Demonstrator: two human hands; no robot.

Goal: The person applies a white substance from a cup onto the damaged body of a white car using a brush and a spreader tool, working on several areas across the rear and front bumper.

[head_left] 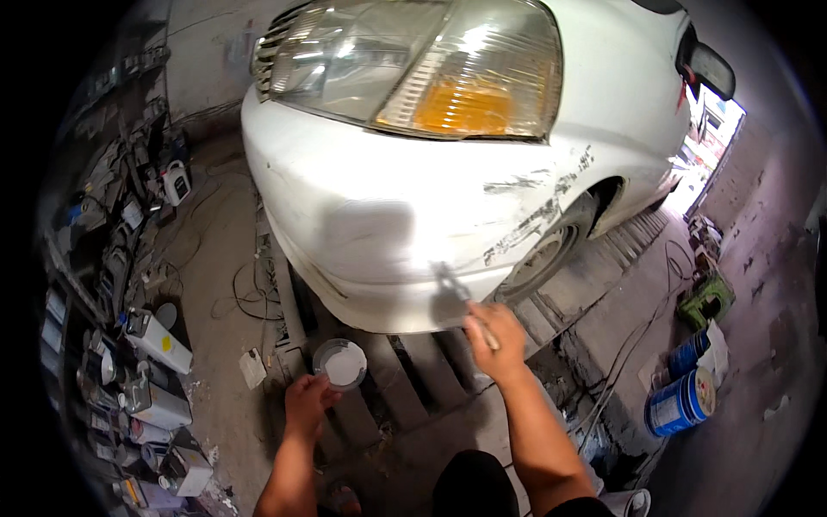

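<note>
My left hand (307, 403) is closed on the rim of a round clear tub (345, 364) with white, paint-like stuff in it. In my right hand (498, 343) is a paintbrush (466, 297), its handle wrapped by my fingers. The brush head is at the lower corner of the white car bumper (345, 224); glare and shadow there make its contact hard to tell. Dark scuffs (525, 226) mark the bumper beside the front wheel (549, 258). Above them sits the headlight (413, 69) with an orange section.
Wooden slats (379, 396) lie under the car front. Along the left stand several cans and jugs, among them a white jug (176, 183) and a metal can (159, 340). Blue buckets (680, 403) and a green machine (706, 298) stand at the right, near loose cables (637, 336).
</note>
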